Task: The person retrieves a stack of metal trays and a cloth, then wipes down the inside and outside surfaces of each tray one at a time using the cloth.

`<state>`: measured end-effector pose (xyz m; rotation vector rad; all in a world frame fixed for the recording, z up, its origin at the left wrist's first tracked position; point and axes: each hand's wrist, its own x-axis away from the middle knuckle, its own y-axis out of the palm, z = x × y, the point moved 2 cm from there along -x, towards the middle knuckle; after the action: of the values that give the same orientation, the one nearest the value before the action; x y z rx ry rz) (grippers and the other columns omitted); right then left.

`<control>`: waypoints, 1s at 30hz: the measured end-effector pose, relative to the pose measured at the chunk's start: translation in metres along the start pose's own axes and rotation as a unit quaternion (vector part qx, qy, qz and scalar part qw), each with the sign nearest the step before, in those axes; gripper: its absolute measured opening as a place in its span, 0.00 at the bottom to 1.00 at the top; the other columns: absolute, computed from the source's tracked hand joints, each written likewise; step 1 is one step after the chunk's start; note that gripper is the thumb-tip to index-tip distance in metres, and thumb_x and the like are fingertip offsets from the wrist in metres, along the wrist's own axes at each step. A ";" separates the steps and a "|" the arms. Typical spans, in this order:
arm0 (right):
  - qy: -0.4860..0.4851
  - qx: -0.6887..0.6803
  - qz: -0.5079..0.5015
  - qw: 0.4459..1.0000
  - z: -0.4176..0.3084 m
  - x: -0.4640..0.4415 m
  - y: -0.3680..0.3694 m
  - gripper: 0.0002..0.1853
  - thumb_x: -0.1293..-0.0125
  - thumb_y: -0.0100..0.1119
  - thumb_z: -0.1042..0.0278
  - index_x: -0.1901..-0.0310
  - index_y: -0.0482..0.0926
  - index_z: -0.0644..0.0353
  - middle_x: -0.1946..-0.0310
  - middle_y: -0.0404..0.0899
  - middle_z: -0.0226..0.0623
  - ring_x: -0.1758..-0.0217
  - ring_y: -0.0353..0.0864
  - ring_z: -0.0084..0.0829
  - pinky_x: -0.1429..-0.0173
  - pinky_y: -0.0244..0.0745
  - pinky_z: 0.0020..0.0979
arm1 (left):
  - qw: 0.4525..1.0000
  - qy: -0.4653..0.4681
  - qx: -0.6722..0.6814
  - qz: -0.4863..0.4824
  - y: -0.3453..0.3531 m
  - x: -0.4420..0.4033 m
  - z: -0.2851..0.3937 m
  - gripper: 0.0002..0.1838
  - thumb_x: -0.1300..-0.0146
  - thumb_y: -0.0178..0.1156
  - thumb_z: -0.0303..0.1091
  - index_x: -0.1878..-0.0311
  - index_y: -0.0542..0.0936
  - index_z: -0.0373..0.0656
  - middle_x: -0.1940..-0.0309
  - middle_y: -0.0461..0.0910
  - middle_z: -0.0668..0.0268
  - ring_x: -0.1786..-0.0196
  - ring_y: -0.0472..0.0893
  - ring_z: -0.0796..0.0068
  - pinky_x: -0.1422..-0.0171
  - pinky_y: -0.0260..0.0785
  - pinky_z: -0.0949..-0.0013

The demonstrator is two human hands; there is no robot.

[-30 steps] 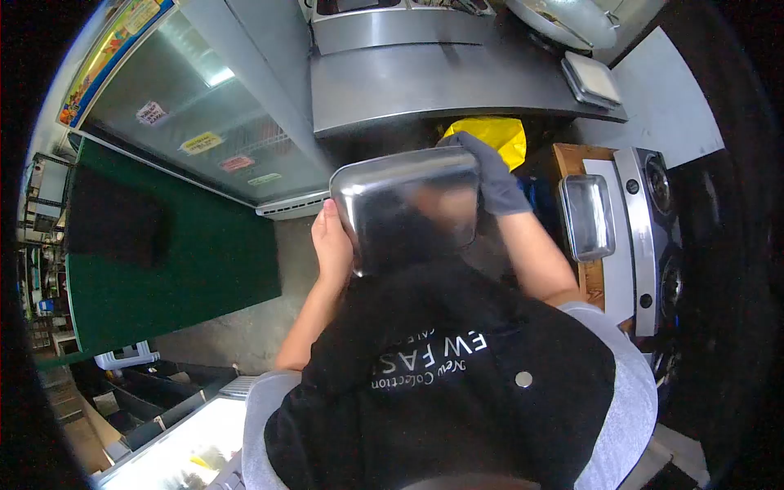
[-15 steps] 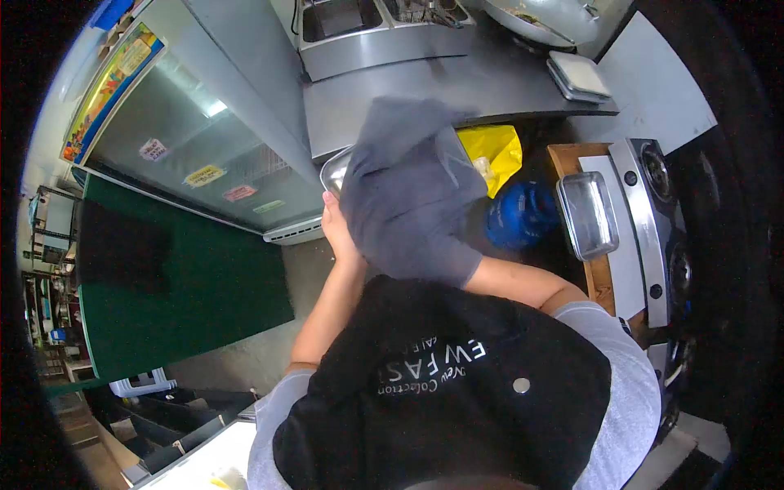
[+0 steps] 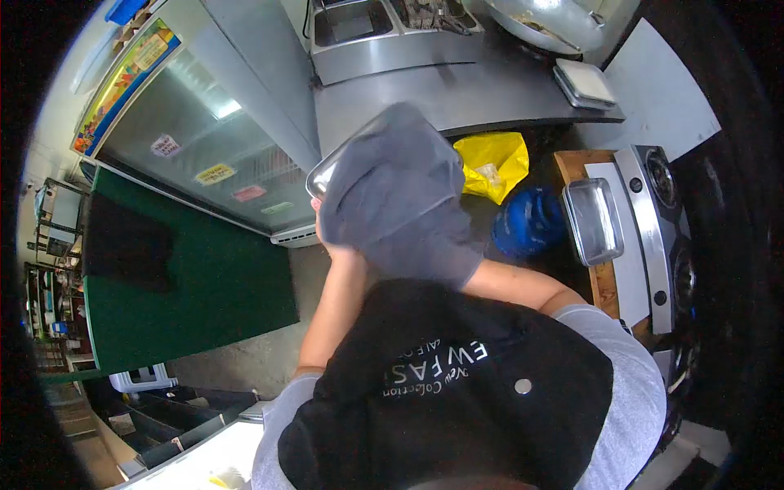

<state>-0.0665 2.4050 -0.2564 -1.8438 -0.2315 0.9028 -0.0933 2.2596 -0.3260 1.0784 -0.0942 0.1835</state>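
My left hand (image 3: 328, 237) grips the near left side of a shiny metal tray (image 3: 321, 178), which is tilted in front of my chest. A grey cloth (image 3: 392, 184) covers most of the tray, so only its left and upper rim show. My right forearm (image 3: 518, 284) reaches in from the right and runs under the cloth. The cloth is draped over my right hand and moves with it; the fingers themselves are hidden.
Ahead is a steel counter (image 3: 441, 94) with a fryer (image 3: 400, 61), a wok (image 3: 547, 24) and stacked trays (image 3: 584, 84). At right are a yellow bag (image 3: 510, 163), a blue container (image 3: 529, 222), another metal tray (image 3: 594, 222) and a stove (image 3: 649, 237). A glass-door fridge (image 3: 220, 155) stands left.
The tray and cloth have shifted slightly left. The cloth's upper end has folded down and spread over the tray, uncovering more counter. My left hand still grips the tray.
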 end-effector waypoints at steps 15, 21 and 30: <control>0.200 0.060 0.065 0.976 0.097 -0.013 -0.036 0.13 0.29 0.48 0.67 0.47 0.76 0.61 0.51 0.78 0.36 0.47 0.76 0.28 0.41 0.69 0.25 | 0.980 0.042 -0.144 0.132 0.008 0.034 0.035 0.30 0.22 0.31 0.52 0.35 0.67 0.36 0.40 0.73 0.54 0.40 0.75 0.57 0.36 0.70 0.53; 0.203 -0.370 0.055 0.905 0.108 0.033 -0.006 0.20 0.22 0.37 0.60 0.38 0.71 0.62 0.48 0.77 0.35 0.46 0.74 0.25 0.40 0.68 0.26 | 0.966 0.029 -0.249 0.067 -0.007 0.031 0.058 0.30 0.23 0.34 0.53 0.46 0.73 0.33 0.55 0.80 0.52 0.57 0.83 0.59 0.54 0.80 0.58; 0.345 -0.557 0.082 0.751 0.126 0.034 -0.018 0.19 0.26 0.44 0.58 0.45 0.77 0.61 0.52 0.79 0.35 0.47 0.75 0.27 0.39 0.67 0.29 | 0.891 0.034 -0.447 0.071 -0.017 0.036 0.064 0.29 0.23 0.38 0.53 0.54 0.77 0.35 0.62 0.80 0.59 0.65 0.80 0.72 0.62 0.75 0.69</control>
<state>-0.1230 2.5209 -0.2818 -3.2182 -0.1339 0.0207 -0.0541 2.1991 -0.3044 0.1396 -0.1740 0.2724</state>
